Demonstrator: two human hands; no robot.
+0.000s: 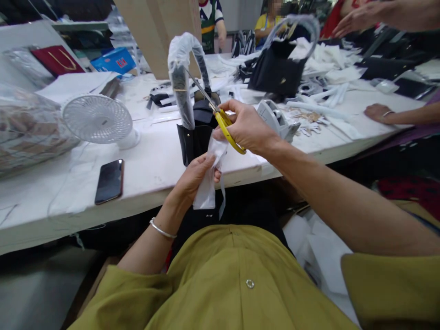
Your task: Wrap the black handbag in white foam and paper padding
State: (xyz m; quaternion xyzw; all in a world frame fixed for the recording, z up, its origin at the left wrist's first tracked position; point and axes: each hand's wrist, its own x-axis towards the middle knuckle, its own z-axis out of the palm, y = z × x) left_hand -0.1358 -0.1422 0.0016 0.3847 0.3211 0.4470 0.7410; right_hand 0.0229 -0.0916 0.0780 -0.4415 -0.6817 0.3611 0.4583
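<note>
My left hand (199,176) is closed around a strip of thin white wrapping (207,190), which hangs below the fingers past the table edge. Yellow-handled scissors (225,130) are in my right hand (250,126), their blades pointing up and away to the left. My right fingertips are close to the top of the white strip; whether they pinch it too I cannot tell. Just behind both hands stands a black handbag (192,140) on the table. Its raised handle (180,82) is wrapped in clear plastic, and the scissor blades pass in front of the bag.
On the left are a white fan (98,120), a phone (109,182) and a plastic bag of brown pieces (30,128). A second black handbag (278,68), a white tape dispenser (273,117) and scraps lie right. Another person's hand (378,112) rests on the table (154,160).
</note>
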